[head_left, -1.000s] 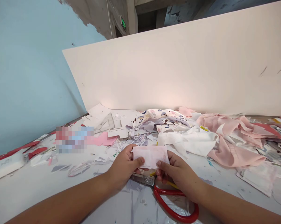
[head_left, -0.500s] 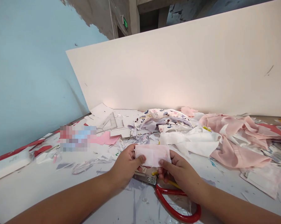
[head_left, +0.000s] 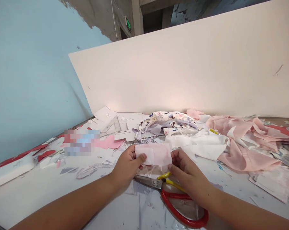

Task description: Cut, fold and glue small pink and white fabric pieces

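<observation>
A small pale pink piece of cloth [head_left: 161, 153], rectangular and seemingly layered at its left part, is held up in front of me. My left hand [head_left: 129, 162] pinches its left end, thumb on top and fingers behind. At its right edge, my right hand [head_left: 183, 166] has its thumb by the lower corner and its fingers curled at the side. Beneath the hands lie large scissors with red handles [head_left: 168, 207], their blades pointing left and partly hidden. A yellow-handled tool [head_left: 174, 184] lies beside them, partly covered by my right hand.
Beyond the hands lie flower-print fabric [head_left: 170, 121], white cloth [head_left: 199, 145] and crumpled pink cloth [head_left: 245, 137]. A clear set square [head_left: 113, 125] and white cards stand left of these. Scraps litter the white table [head_left: 106, 214]; a white board [head_left: 183, 73] rises behind it.
The pink cloth has shifted slightly left and up with both hands. My right thumb has slid from the cloth's front towards its lower right corner, showing more of the yellow-handled tool.
</observation>
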`<state>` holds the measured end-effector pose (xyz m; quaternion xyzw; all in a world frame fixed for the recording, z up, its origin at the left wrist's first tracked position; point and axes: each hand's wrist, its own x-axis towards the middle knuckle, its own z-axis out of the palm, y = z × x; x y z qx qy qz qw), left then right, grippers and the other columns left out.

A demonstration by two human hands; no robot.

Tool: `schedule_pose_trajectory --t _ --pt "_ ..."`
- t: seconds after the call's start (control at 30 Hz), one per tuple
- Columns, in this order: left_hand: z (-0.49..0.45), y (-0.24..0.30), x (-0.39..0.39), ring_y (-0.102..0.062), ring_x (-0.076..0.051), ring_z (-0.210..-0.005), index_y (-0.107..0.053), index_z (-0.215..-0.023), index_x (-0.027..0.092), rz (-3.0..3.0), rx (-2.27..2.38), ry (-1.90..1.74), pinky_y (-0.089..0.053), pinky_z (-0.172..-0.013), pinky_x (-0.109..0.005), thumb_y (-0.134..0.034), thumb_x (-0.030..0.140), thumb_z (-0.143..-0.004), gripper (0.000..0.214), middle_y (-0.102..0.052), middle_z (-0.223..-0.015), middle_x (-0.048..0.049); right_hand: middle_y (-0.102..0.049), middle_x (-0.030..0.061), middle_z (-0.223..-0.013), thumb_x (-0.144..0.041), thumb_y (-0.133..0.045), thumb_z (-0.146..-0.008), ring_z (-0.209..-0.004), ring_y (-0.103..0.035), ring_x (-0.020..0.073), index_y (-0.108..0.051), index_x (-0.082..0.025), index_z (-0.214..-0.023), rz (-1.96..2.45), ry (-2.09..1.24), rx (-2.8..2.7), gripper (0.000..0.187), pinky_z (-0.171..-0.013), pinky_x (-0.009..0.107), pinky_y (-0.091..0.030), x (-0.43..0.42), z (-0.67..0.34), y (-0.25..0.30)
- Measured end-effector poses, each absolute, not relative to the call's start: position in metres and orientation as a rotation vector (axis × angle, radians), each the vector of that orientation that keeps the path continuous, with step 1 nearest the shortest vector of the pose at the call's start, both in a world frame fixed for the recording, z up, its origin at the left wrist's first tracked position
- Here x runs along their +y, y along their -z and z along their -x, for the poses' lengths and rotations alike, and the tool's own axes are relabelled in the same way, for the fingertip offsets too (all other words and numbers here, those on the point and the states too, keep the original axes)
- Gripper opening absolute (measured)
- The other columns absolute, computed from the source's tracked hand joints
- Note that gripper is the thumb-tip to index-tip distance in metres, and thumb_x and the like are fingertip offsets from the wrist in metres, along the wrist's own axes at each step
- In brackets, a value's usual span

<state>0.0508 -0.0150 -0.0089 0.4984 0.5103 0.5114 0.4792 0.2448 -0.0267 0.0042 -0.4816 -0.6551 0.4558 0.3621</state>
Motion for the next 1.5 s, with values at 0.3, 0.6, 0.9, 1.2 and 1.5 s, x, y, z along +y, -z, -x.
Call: schedule_pose_trajectory --t 0.3,0.6,0.9,1.2,1.5 --pt "-0.026 0.007 0.003 -0.046 -0.008 -0.047 -0.047 -0.087 0.02 -1.358 1.556 -1.247 -0.033 -0.042 -0.018 -0.058 0.045 -0.069 0.032 -0.05 -0.058 0.0058 -0.061 0.0064 -0.075 -0.02 -0.05 -0.066 -0.062 -0.058 0.0231 -0.051 -0.021 -0.077 1.513 -0.345 -2.682 0.012 -0.047 0.027 -0.028 -0.045 -0.25 -0.022" --pt "-0.022 0.01 0.008 -0.04 -0.007 -0.043 -0.044 -0.074 0.021 -1.438 1.573 -1.137 -0.028 -0.041 -0.019 -0.054 0.044 -0.07 0.026 -0.045 -0.057 0.0069 -0.06 0.0036 -0.057 -0.015 -0.05 -0.065 -0.044 -0.053 0.0205 -0.047 -0.024 -0.075 1.491 -0.151 -2.819 0.013 -0.039 0.026 -0.017 -0.047 -0.267 -0.04" --pt "-0.008 0.011 0.017 -0.04 -0.009 -0.052 -0.048 -0.068 0.019 -1.586 1.672 -1.166 -0.033 -0.047 -0.021 -0.062 0.034 -0.061 0.021 -0.039 -0.059 0.0059 -0.049 -0.0068 -0.064 -0.021 -0.054 -0.072 -0.047 -0.036 0.0082 -0.033 -0.026 -0.081 1.024 -1.559 -1.924 0.024 -0.045 0.022 -0.028 -0.036 -0.267 -0.048" --pt "0.001 0.007 0.019 -0.047 -0.012 -0.053 -0.052 -0.066 0.02 -1.693 1.777 -1.128 -0.034 -0.052 -0.024 -0.055 0.037 -0.067 0.017 -0.049 -0.057 0.0046 -0.031 -0.0102 -0.059 -0.06 -0.061 -0.067 -0.047 -0.021 0.0059 -0.022 -0.025 -0.075 0.855 -1.87 -1.495 0.053 -0.046 0.022 -0.019 -0.041 -0.244 -0.012" --pt "-0.01 -0.012 0.004 -0.054 -0.013 -0.057 -0.043 -0.071 0.022 -1.701 1.713 -1.196 -0.034 -0.052 -0.023 -0.046 0.044 -0.077 0.024 -0.05 -0.058 0.0056 -0.038 -0.0062 -0.065 -0.063 -0.036 -0.08 -0.052 -0.031 0.0087 -0.028 -0.024 -0.08 0.823 -1.652 -1.67 0.04 -0.051 0.025 -0.029 -0.039 -0.249 -0.01"
